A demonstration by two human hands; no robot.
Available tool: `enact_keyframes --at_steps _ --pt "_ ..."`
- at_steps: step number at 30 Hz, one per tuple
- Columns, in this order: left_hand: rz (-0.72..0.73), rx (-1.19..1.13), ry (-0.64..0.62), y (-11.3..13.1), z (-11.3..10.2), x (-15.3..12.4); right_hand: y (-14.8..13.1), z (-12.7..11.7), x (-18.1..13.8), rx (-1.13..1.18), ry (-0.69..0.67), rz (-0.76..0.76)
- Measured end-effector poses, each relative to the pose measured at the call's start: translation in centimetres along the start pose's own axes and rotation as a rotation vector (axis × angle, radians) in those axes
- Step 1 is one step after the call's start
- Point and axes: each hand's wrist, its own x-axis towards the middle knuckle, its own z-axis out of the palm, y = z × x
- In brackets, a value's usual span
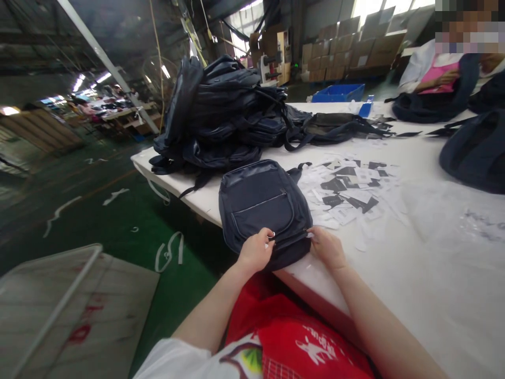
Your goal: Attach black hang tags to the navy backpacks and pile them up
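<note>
Backpack pinched by both hands along its near end

The dark blue backpack (256,197) lies front side up at the edge of the white table (414,152), its left part jutting past that edge. Most of it stretches away beyond the fingers, with the front pocket's zip line running crosswise ahead of the left hand (256,251). That hand has thumb and fingers drawn together on the near part of the bag, just left of the middle. The right hand (327,247) pinches at the near right corner, beside a dark zip edge; whether it has cloth or a small tab between the fingertips, I cannot tell. A dark fold of the bag sags between and below the two hands, close to the red apron (292,326).

Just right of the backpack, black and white tags (335,185) lie scattered. Beyond it stands a heap of dark bags (232,105), with a blue bin (339,93) farther back. At the upper right, a co-worker (445,79) in a white sleeve handles another dark piece
</note>
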Motion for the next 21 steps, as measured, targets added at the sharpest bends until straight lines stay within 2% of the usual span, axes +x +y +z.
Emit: enact_keyframes --at_steps 3,6,10,13,15,21 --pt "-0.023 -0.066 0.002 -2.3 -1.6 -1.4 -0.6 0.3 -0.1 0.021 0.02 -0.098" --pt "-0.054 -0.061 0.02 -3.2 -2.6 -2.7 -1.5 0.5 -0.3 -0.01 0.054 -0.18" --pt "-0.047 0.086 0.134 -2.6 -3.9 -4.9 -0.9 0.0 -0.5 -0.085 0.172 -0.126" --pt "-0.056 0.038 0.187 -3.1 -4.9 -5.8 0.3 -0.7 -0.6 -0.122 0.248 -0.059" --pt "-0.081 -0.054 0.175 -4.5 -5.2 -5.7 1.1 -1.0 -0.5 -0.14 0.27 -0.051" --pt "-0.187 -0.412 0.134 -10.7 -4.6 -3.1 2.3 -0.7 0.0 -0.165 0.325 -0.015"
